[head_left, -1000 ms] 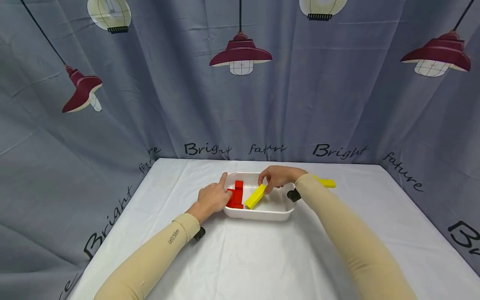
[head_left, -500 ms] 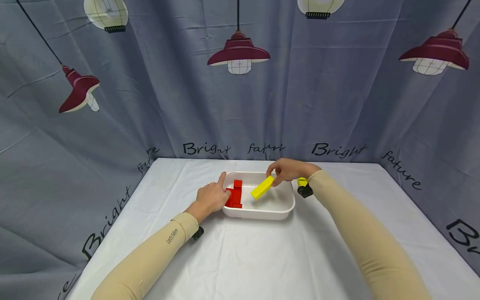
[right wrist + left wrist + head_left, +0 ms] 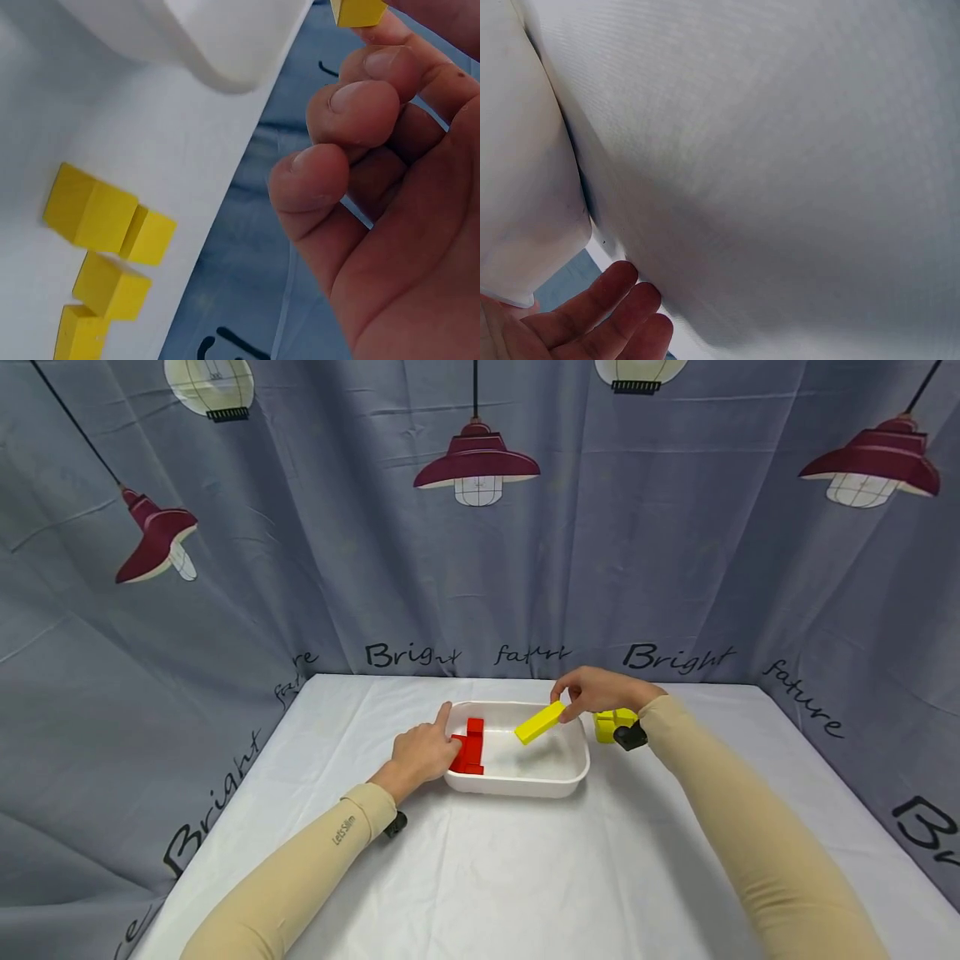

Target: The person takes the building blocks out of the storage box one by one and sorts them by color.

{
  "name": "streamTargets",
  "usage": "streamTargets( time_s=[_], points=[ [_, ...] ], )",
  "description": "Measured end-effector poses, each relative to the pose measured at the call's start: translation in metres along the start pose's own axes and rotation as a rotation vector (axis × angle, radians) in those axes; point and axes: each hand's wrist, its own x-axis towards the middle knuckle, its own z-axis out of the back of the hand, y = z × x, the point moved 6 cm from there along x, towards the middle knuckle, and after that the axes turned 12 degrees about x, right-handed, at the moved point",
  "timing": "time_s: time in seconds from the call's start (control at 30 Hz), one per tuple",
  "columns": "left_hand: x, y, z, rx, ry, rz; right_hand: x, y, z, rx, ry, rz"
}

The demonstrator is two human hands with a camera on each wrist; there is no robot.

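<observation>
White cloth (image 3: 480,877) supported the tray (image 3: 517,787), its side gripped by the left hand (image 3: 422,752), while the right hand (image 3: 600,690) pinched the presumably light, rigid yellow block (image 3: 537,724) suitably near one end.

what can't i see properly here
Head view: part of the red blocks, behind the left hand.
Head view: part of the yellow blocks, behind the wrist camera.
Right wrist view: most of the held yellow block, past the top edge.
Left wrist view: part of the tray, past the left edge.
</observation>
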Motion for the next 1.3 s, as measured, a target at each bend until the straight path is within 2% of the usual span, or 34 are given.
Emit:
streamTargets(
  time_s=[0.4,0.57,0.77,0.97,1.3],
  points=[
    [0.004,0.0,0.002,0.0,-0.014,-0.015,-0.024,-0.019,0.026,0.008,-0.067,-0.024],
    [0.005,-0.002,0.002,0.003,-0.001,-0.016,-0.037,-0.033,0.033,0.053,-0.096,-0.051],
    [0.005,-0.004,0.002,0.007,0.011,-0.021,-0.054,-0.053,0.039,0.108,-0.108,-0.078],
    [0.005,-0.003,0.003,0.0,0.003,-0.012,-0.063,-0.069,0.046,0.135,-0.155,-0.101],
    [0.0,0.0,-0.002,-0.005,0.024,0.005,-0.075,-0.108,0.043,0.18,-0.188,-0.121]
  ],
)
